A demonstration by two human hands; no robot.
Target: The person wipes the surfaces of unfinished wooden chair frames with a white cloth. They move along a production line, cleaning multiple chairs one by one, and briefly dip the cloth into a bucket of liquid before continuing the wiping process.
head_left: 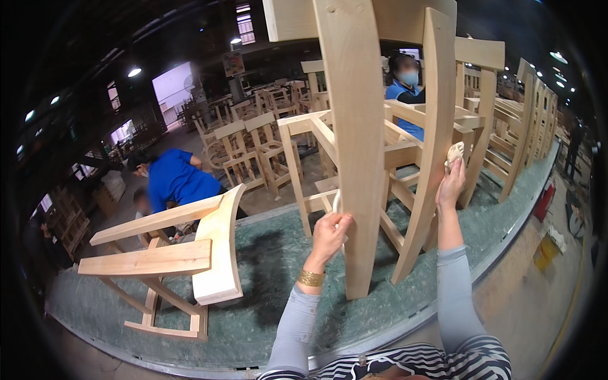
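In front of me an unpainted wooden chair frame (360, 133) stands upright on the green-topped bench, its two broad back posts toward me. My left hand (329, 235) is closed at the left edge of the nearer post, on a pale, curved strip (337, 201) that sticks up above the fingers; its kind is unclear. Higher up, my right hand (451, 183) grips a cream-coloured crumpled pad (455, 154) beside the right post (436, 120). Whether it is cloth or sandpaper cannot be made out.
Another wooden chair (218, 253) lies tipped over on the bench (278, 316) at left. More chair frames (525, 120) line the bench to the right. A person in blue (180, 177) bends beyond the bench; another, masked (405, 88), is behind my chair. Stacked chairs (259, 145) fill the floor behind.
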